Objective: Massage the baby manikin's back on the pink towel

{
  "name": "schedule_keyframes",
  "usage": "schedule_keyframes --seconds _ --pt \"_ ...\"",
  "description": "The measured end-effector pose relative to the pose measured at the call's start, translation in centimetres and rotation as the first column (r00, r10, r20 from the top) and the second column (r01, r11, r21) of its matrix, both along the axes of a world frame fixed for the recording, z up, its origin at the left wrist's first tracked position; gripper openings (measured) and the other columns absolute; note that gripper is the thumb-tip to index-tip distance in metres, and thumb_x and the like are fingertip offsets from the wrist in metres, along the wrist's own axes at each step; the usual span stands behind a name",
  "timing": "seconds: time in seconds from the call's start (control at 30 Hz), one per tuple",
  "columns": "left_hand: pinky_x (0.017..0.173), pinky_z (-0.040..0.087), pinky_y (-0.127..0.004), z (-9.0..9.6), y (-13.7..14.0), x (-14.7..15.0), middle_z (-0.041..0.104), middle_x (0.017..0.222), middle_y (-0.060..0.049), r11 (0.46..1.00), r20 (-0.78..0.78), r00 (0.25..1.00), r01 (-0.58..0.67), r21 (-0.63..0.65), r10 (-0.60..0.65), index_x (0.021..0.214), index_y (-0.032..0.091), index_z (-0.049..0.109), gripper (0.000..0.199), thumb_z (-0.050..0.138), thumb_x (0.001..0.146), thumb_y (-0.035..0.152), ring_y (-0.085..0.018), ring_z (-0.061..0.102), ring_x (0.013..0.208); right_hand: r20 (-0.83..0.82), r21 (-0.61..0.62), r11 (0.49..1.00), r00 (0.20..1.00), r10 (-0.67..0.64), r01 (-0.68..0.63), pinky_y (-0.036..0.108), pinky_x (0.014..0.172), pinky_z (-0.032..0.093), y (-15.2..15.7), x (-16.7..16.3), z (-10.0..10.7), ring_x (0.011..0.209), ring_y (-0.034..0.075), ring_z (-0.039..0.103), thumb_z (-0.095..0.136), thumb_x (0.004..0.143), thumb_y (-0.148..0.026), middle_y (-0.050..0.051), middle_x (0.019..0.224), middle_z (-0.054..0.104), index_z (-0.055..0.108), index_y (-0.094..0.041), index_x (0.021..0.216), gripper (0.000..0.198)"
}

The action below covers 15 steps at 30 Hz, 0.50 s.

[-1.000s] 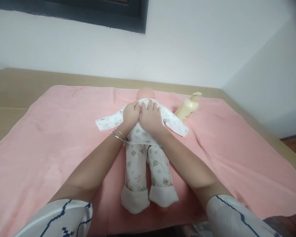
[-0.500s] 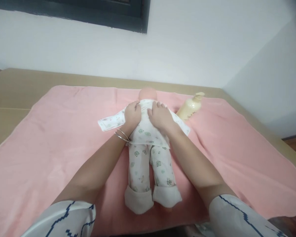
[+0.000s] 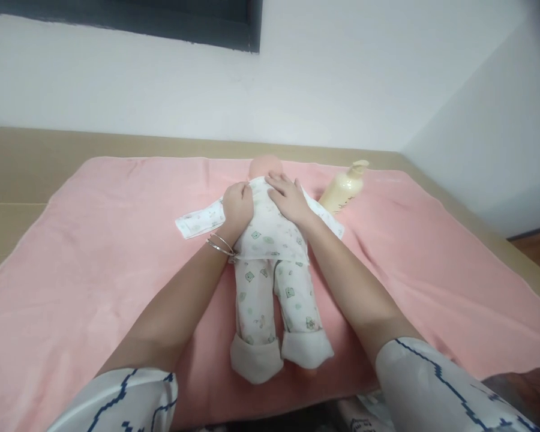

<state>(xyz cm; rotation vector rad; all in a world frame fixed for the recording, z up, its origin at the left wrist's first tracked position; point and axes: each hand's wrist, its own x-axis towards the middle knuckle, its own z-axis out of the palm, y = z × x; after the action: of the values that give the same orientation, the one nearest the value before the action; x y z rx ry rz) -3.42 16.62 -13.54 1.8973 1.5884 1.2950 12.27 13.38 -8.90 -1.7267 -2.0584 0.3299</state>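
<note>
A baby doll [image 3: 265, 167] lies stretched out on a pink blanket [image 3: 130, 270], its head toward the wall. It wears a white printed shirt [image 3: 270, 237] and matching trousers [image 3: 255, 300] with turned-up cuffs. My left hand [image 3: 238, 207], with bangles at the wrist, is curled closed over the doll's left-side shoulder; its fingertips are mostly hidden. Across the other side of the upper body, my right hand [image 3: 290, 198] rests flat with fingers stretched out. Both doll sleeves spread outward; the face does not show.
A cream pump bottle [image 3: 342, 189] leans or lies on the blanket just right of the doll's sleeve. Beneath the blanket is a tan surface [image 3: 162, 144], bounded by a white wall [image 3: 333, 78] behind. A dark frame [image 3: 207, 27] is set in the wall.
My right hand has shifted slightly up toward the doll's neck, its fingers now straighter and pointing further left. My left hand stays at the shoulder. The whole view has shifted slightly.
</note>
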Motion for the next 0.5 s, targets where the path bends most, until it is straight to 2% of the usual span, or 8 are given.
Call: schedule_keyframes --seconds 0.17,0.23,0.33,0.4,0.5 --pt "0.091 0.049 -0.035 0.0 0.2 0.0 0.076 0.096 -0.009 1.000 0.016 1.000 -0.005 -0.011 0.005 0.083 0.020 0.069 0.032 0.040 0.095 0.027 -0.023 0.065 0.093 0.295 -0.075 0.992 0.952 -0.079 0.106 0.062 0.128 0.022 -3.1 -3.8 0.9 0.159 0.042 0.023 0.031 0.104 -0.035 0.027 0.170 0.023 0.026 0.001 0.162 0.069" --pt "0.087 0.049 -0.034 -0.1 0.3 -0.1 0.075 0.091 -0.008 1.000 0.030 1.000 0.007 -0.023 -0.006 0.080 0.020 0.067 0.030 0.041 0.093 0.027 -0.022 0.064 0.089 0.376 -0.022 0.999 0.927 -0.021 0.032 0.064 0.129 0.016 -4.5 -5.6 0.9 0.160 0.042 0.018 0.032 0.103 -0.028 0.024 0.171 0.021 0.029 -0.001 0.162 0.065" --pt "0.083 0.049 -0.032 -0.3 0.4 -0.3 0.074 0.089 -0.007 0.999 0.056 0.998 0.011 -0.041 -0.008 0.082 0.020 0.067 0.028 0.041 0.090 0.024 -0.021 0.063 0.086 0.378 0.022 0.998 0.925 0.048 -0.060 0.065 0.130 0.011 -5.1 -6.5 0.6 0.162 0.037 0.016 0.030 0.100 -0.021 0.021 0.171 0.023 0.032 -0.001 0.161 0.064" --pt "0.083 0.049 -0.032 -0.3 0.4 -0.3 0.074 0.091 -0.007 0.999 0.061 0.998 0.000 -0.034 0.002 0.085 0.019 0.069 0.030 0.039 0.090 0.023 -0.022 0.064 0.087 0.330 -0.006 0.993 0.937 0.114 -0.119 0.065 0.131 0.009 -4.4 -5.6 0.6 0.162 0.034 0.017 0.035 0.099 -0.023 0.016 0.172 0.025 0.033 -0.005 0.161 0.065" --pt "0.088 0.050 -0.035 -0.3 0.3 -0.2 0.075 0.096 -0.009 1.000 0.060 0.998 -0.002 -0.006 0.003 0.091 0.018 0.070 0.033 0.037 0.090 0.022 -0.023 0.065 0.091 0.222 -0.072 0.977 0.951 0.214 -0.203 0.066 0.131 0.007 -2.5 -3.0 1.1 0.163 0.031 0.014 0.038 0.099 -0.029 0.005 0.173 0.025 0.039 -0.021 0.161 0.062"
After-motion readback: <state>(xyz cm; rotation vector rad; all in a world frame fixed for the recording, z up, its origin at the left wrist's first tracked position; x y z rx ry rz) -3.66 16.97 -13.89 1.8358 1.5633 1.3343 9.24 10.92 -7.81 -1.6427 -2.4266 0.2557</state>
